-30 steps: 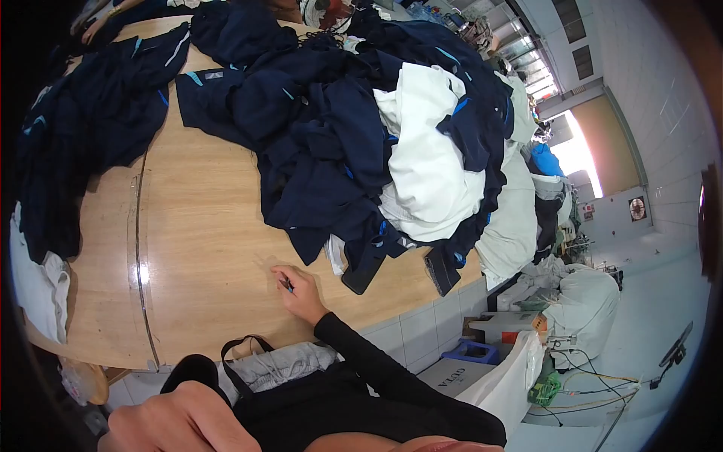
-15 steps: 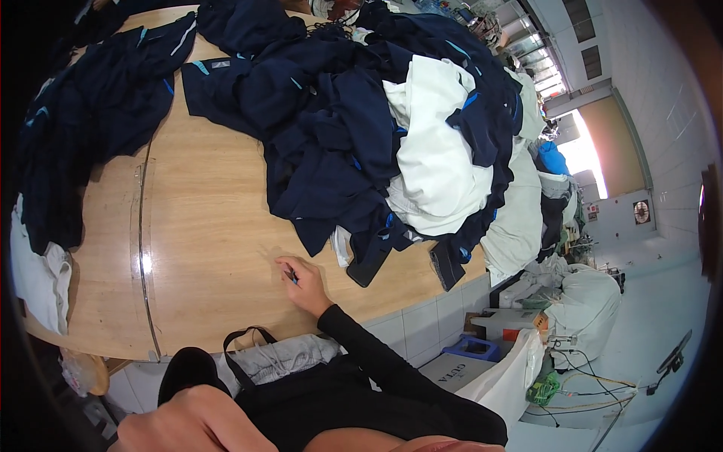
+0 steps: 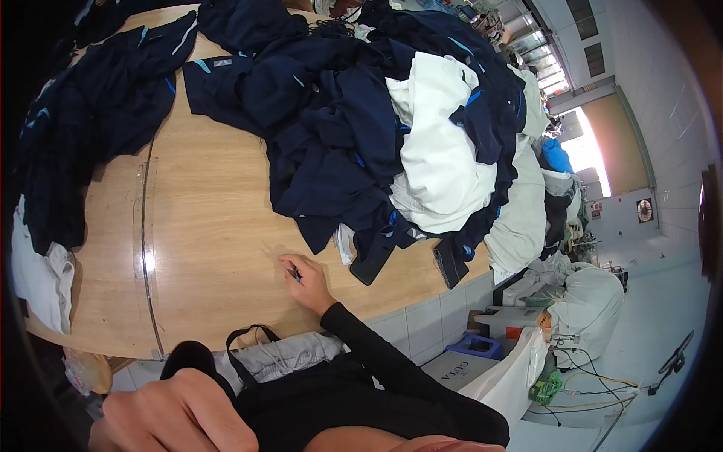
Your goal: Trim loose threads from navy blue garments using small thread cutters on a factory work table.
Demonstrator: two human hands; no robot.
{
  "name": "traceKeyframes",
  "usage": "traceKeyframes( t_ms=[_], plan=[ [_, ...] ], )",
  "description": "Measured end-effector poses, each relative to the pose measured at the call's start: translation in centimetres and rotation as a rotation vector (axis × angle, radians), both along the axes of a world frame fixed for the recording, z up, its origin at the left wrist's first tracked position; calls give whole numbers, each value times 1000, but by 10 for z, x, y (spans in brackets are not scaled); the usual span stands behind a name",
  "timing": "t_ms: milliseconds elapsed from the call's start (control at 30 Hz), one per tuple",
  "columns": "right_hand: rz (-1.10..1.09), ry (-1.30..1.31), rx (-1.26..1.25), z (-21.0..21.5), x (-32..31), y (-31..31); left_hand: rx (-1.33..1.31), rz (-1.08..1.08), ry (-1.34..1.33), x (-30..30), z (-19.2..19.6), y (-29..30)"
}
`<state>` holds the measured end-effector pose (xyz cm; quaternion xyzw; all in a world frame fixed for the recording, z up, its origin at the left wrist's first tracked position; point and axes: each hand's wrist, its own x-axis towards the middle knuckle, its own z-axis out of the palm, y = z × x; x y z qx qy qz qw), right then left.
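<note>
Right hand rests on the worktop, fingers pinched on a small dark tool. Navy garment pile lies at its 1 o'clock, near. Left hand loosely curled at lower edge, farther off, holding nothing visible.
</note>
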<state>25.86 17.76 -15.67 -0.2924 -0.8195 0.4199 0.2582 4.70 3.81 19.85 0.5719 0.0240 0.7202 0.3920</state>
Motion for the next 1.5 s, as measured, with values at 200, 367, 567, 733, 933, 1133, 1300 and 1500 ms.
traceKeyframes(
  t_ms=[200, 367, 567, 733, 933, 1133, 1300, 1500],
  plan=[
    [-7, 10, -14, 0, 2, 1, -10, -4, 18, -12, -20, -31],
    [-4, 7, -9, -2, 1, 1, -18, -7, 40, -17, -10, -12],
    [-10, 21, -11, -1, 0, 0, -20, -8, 61, -20, -22, -35],
    [-12, 8, -30, 0, 0, 0, -27, -6, 77, -24, -15, -15],
    [-10, 17, -28, 1, 0, 0, 2, 0, 55, -14, -13, -11],
    [-8, 19, -18, 3, 0, 1, 65, -31, 81, -22, -9, -2],
    [-24, 15, 1, 1, 0, 1, 118, -63, 83, -28, -9, 2],
    [26, 55, -39, 0, -9, -9, 199, -37, -92, -37, -42, -13]
  ],
)
